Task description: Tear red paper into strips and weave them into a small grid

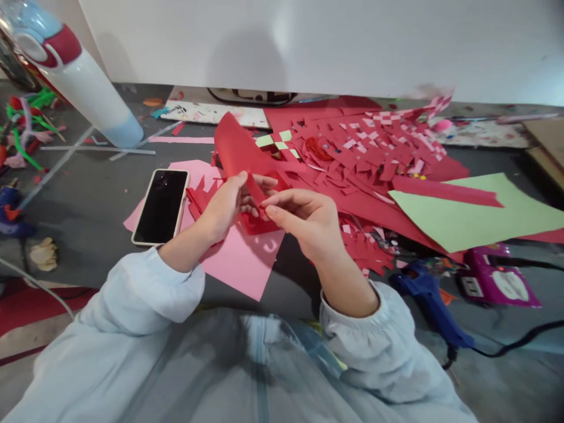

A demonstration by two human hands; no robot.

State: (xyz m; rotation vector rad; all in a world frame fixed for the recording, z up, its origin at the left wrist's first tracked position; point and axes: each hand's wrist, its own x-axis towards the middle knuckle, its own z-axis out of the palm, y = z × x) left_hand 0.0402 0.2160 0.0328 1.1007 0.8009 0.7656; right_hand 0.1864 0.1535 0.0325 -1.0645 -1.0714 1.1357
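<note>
Both of my hands meet over the middle of the table at a piece of red paper (238, 144), which curls upward at its far end. My left hand (227, 202) is closed on the paper, its thumb on top and its fingers underneath. With thumb and forefinger, my right hand (308, 220) pinches the paper's near end. Below the hands lies a pink paper sheet (247, 267), partly covered by red paper. A phone (161, 205) with a dark screen rests on the pink sheet's left side, near my left wrist.
Many red paper scraps (352, 153) are heaped behind and right of my hands. A light green sheet (476, 217) lies at the right, near a blue glue gun (436, 302) and a purple power strip (497, 279). A white bottle (92, 88) stands back left beside clear glue sticks (101, 150).
</note>
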